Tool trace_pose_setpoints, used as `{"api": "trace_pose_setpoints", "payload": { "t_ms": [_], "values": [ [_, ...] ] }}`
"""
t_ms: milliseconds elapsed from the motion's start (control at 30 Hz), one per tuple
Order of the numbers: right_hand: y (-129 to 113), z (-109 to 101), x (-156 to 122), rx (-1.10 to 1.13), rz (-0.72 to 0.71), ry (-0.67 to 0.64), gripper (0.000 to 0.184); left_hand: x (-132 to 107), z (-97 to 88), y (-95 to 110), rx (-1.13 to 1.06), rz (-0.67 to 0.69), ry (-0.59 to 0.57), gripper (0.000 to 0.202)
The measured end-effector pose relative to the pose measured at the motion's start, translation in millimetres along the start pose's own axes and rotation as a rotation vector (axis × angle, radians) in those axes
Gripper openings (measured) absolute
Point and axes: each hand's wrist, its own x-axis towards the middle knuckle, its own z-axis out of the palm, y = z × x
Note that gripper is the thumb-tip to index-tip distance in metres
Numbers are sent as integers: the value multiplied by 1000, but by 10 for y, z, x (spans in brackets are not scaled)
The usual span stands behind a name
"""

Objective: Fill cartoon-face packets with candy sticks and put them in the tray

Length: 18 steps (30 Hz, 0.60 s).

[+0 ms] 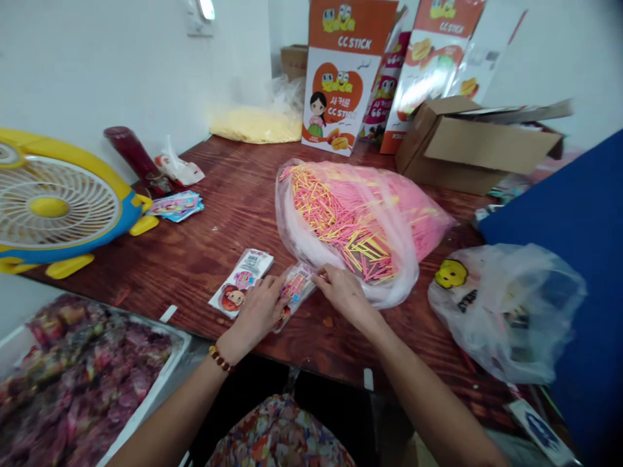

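Printed packet (296,285), one: clear film, at the near side of the table (233,188), between both hands; judged partway through handling, not set aside
Left hand (263,303), one: gripping the packet's left side, thumb and fingers closed on it
Right hand (339,290), one: fingertips pinched together at the packet's upper right edge
Printed pile (246,271), one: flat, just left of the packet, near the left hand; apparently unworked, count not legible
Loose sticks (314,201), pink and yellow, very many: in an open clear bag (406,285) behind the hands; by appearance, most of the work left
Tray (183,338), one, white: lower left, full of dark reddish wrapped pieces; whether these count as done, cannot tell
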Motion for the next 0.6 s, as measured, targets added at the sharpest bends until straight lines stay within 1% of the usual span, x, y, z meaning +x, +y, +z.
{"api": "trace_pose_setpoints", "payload": {
  "t_ms": [67,133,167,200,267,333,367,433,500,600],
  "values": [
    [155,-122,42,-12,17,63,28,-15,27,3,23,-7,1,39],
    [420,-280,153,-77,120,133,29,-22,22,-4,19,-7,16,41],
    [581,-362,226,-120,191,133,29,-23,9,-12,15,-9,25,42],
    [748,-440,304,-158,237,101,29,-23,-10,-25,15,-16,36,43],
    [1049,-564,455,-247,277,51,30,-18,-57,-71,24,-37,61,42],
    [1252,-630,577,-275,268,38,30,-3,-110,-142,36,-66,92,41],
    [1308,-641,621,-281,253,32,29,8,-136,-183,43,-86,108,40],
    [1345,-624,679,-289,212,19,28,33,-187,-267,58,-124,135,40],
    [1322,-573,709,-307,183,17,30,57,-234,-337,69,-152,150,41],
    [1276,-481,744,-348,187,36,35,77,-301,-411,81,-177,150,42]
  ]
}}
